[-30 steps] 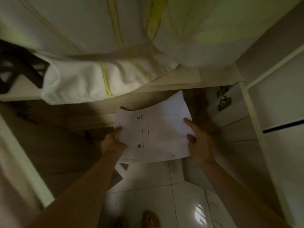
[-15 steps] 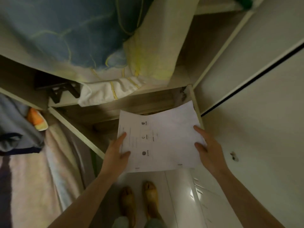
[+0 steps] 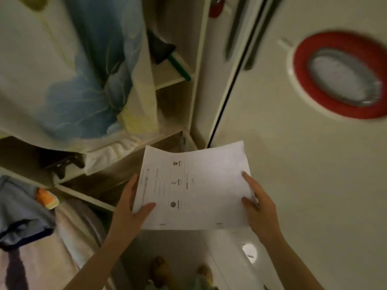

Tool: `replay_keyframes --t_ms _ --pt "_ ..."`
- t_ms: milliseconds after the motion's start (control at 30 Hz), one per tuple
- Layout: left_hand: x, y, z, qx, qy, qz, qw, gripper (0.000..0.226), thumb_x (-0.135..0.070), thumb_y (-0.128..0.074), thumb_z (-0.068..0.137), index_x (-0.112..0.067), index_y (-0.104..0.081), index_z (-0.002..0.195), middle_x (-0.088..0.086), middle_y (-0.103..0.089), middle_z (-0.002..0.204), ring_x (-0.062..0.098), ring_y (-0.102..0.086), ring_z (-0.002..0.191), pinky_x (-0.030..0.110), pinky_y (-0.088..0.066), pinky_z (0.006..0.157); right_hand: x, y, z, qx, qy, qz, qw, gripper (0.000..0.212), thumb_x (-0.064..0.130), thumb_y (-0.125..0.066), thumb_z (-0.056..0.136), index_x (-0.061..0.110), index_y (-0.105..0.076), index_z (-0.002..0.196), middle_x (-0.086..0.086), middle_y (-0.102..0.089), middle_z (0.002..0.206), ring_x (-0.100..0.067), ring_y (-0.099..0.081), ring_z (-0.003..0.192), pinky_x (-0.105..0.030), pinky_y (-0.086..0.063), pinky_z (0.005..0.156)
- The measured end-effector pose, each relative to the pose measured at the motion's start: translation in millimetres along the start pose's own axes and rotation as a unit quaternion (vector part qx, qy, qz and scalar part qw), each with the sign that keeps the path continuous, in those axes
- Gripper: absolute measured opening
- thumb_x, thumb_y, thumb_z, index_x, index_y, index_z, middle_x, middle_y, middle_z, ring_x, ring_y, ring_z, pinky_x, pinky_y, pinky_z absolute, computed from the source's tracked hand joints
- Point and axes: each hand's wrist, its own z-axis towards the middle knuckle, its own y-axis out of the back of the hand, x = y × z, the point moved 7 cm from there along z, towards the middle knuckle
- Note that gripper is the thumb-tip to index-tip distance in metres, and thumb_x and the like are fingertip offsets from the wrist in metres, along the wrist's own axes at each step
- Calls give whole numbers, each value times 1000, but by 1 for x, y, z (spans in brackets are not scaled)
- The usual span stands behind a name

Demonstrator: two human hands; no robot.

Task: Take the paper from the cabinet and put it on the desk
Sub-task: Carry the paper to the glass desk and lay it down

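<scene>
We hold the paper (image 3: 201,189) clear of the open cabinet (image 3: 173,80), left hand (image 3: 129,214) gripping its left edge, right hand (image 3: 259,210) its right, door (image 3: 293,153) beside.

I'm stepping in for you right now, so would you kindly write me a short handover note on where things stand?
Left hand: gripping the left edge of the paper, thumb on top.
Right hand: holding the right edge, fingers on the sheet.
The paper is out of the cabinet, held flat in the air between both hands, in front of the open shelves and beside the white door.
Done: the paper is taken from the cabinet.
Left: carry it to the desk, which is not in view, and set it down there.
</scene>
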Motion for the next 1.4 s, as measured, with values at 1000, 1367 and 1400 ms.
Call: replay_keyframes --t_ms 1000,1367,1400 --pt "-104 -318 -426 427 81 -302 848 69 -5 -70 60 -24 -51 124 -3 -70 111 16 -68 98 30 -59 67 -176 313 -470 -500 -116 266 816 58 -8 -47 87 40 -55 120 25 -48 130 -17 -43 129 -52 -37 108" --pt "-90 -371 -533 616 16 -160 771 59 12 -53 82 -25 -49 128 -6 -66 118 13 -69 96 40 -60 71 -206 314 -607 -555 -214 303 744 76 13 -65 83 57 -24 130 10 -54 112 -25 -62 101 -49 -56 82" --pt "-85 -372 -541 626 19 -154 764 60 13 -55 80 -24 -49 128 -5 -67 116 13 -70 95 38 -61 68 -211 314 -620 -552 -227 302 743 82 13 -68 80 55 -21 133 9 -51 113 -21 -60 101 -45 -55 80"
